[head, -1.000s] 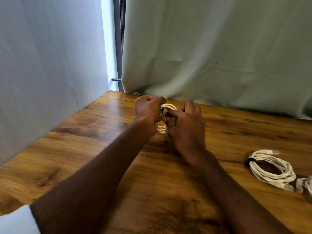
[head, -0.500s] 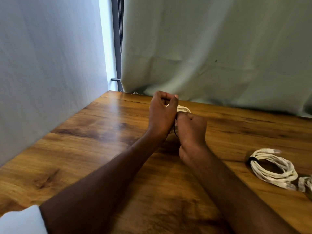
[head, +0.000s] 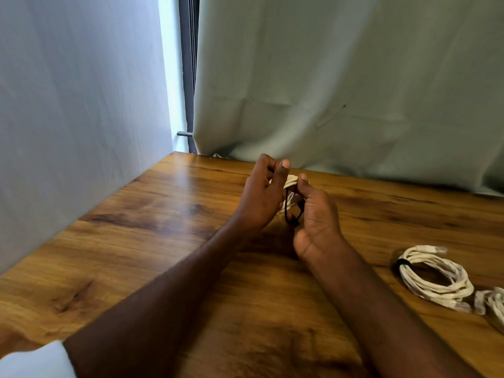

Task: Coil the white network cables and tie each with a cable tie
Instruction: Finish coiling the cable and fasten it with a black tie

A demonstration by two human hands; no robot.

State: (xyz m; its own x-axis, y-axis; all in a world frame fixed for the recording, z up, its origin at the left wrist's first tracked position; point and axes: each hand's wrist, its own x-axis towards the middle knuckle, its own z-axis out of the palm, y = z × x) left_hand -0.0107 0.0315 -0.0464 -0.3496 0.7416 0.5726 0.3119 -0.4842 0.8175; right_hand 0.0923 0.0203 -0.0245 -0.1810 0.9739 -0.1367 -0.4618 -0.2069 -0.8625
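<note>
Above the far middle of the wooden table (head: 163,241), a coiled white cable (head: 291,180) with a black tie (head: 293,214) is gripped between the left hand (head: 263,197) and right hand (head: 317,222); a tied coil (head: 436,274) is seen at right.

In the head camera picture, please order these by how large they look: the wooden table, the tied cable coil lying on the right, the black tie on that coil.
1. wooden table, by far the largest.
2. tied cable coil.
3. black tie, only a small band on the coil's left side.
</note>
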